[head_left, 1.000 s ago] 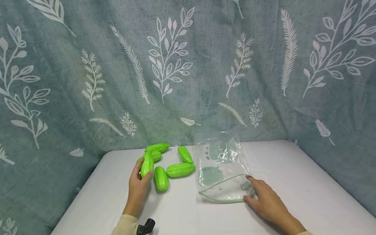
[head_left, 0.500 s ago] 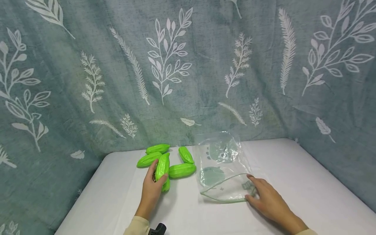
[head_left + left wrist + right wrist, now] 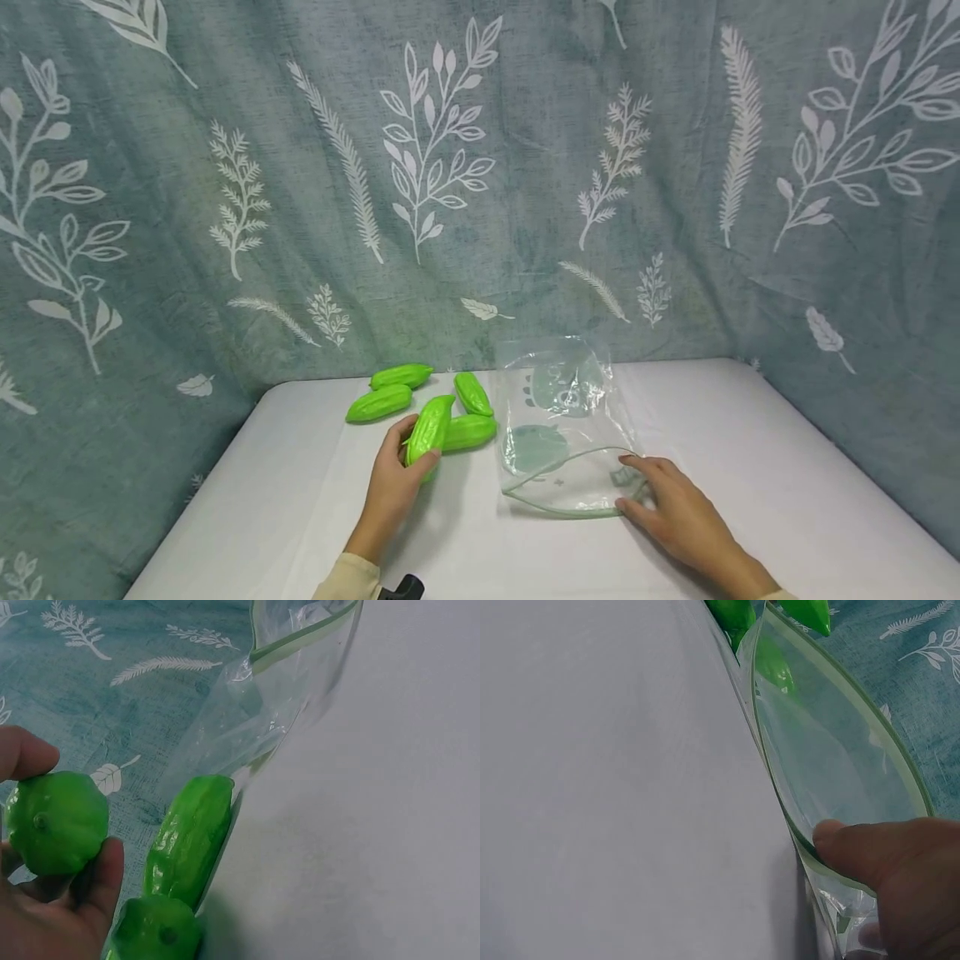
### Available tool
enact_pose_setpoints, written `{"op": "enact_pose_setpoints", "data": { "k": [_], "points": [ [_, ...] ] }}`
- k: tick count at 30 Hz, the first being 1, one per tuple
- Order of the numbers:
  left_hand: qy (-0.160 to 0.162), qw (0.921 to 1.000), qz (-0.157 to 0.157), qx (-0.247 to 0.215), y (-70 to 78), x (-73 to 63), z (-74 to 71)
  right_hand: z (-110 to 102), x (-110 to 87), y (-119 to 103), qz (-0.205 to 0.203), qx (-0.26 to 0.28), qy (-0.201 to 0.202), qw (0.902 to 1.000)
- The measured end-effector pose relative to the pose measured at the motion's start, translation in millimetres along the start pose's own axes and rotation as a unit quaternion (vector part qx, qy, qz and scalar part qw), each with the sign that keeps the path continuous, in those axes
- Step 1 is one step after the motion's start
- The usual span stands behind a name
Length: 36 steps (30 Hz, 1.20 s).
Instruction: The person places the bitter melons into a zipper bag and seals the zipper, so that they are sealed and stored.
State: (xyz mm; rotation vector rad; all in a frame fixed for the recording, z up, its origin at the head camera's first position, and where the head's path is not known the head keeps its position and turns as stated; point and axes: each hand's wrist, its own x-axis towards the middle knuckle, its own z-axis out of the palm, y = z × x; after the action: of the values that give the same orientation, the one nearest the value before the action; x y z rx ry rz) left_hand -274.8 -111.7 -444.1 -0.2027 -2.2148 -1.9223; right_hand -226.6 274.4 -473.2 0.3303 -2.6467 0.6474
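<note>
In the head view, your left grip (image 3: 393, 479) curls round a green vegetable (image 3: 430, 427), partly covering another vegetable (image 3: 471, 432) at two o'clock; the clear bag (image 3: 536, 450) lies at three. The left wrist view crops that grip at eight. Right wrist view: your half-spread right grip (image 3: 915, 877) holds the bag, most fingers hidden.

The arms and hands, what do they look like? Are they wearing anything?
Both the left hand and the right hand are bare, with no gloves. The left sleeve is plain cream. Just a bit of the right sleeve shows, and it's cream too. A small black thing sits by the left sleeve; I can't tell what it is.
</note>
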Motion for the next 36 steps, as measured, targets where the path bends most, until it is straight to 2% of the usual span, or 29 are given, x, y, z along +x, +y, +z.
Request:
{"op": "enact_pose_setpoints", "data": {
  "k": [4,8,15,20,30,36],
  "points": [
    [-0.008,0.9999,0.001,0.007,2.2,-3.1,-1.5,3,0.7,0,-0.012,0.002,0.02,0.9997],
    [-0.003,0.9999,-0.005,0.009,2.5,-4.4,-4.4,4,-0.2,0,-0.017,0.002,0.025,0.9995],
    [-0.007,0.9997,-0.005,0.021,3.7,-5.5,-4.7,4,-2.1,-1,-0.005,0.005,0.005,1.0],
    [-0.028,0.9995,-0.001,-0.012,4.9,-4.4,-2.1,1,-1.6,-3,0.001,0.001,-0.004,1.0],
    [-0.043,0.9979,0.0,-0.048,5.7,-7.6,6.4,0,-1.6,-5,-0.004,-0.008,-0.014,0.9999],
    [-0.056,0.9972,-0.005,-0.05,8.1,-10.3,13.9,-1,-2.1,-5,-0.012,-0.011,-0.014,0.9998]
  ]
}}
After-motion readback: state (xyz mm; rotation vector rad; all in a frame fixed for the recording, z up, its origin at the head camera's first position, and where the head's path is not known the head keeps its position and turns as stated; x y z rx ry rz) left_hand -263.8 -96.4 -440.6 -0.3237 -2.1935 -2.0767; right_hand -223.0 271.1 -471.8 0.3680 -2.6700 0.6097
